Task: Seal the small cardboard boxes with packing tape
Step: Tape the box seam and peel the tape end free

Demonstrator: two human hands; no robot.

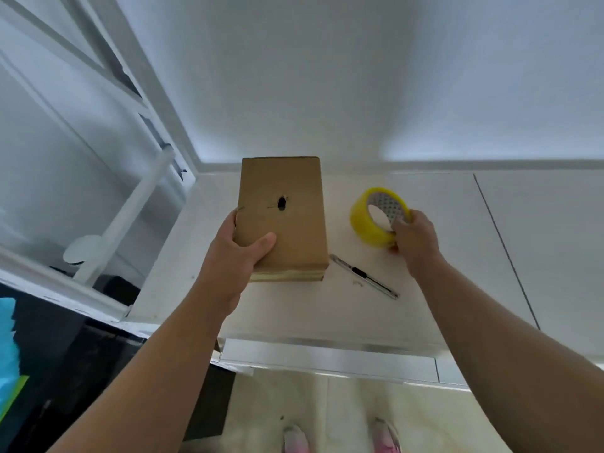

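One cardboard box [282, 220] in left hand [240, 253], one tape roll [376, 217] in right hand [415, 237]

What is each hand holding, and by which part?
The left hand grips the cardboard box at its near left corner; the right hand holds the yellow tape roll by its right rim.

utility knife [362, 275], white counter [327, 310], pink slippers [387, 435]

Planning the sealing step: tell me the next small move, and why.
Probably bring the tape roll over to the cardboard box: the right hand grips the roll, the left hand holds the box by its near corner, and no strip is pulled out.
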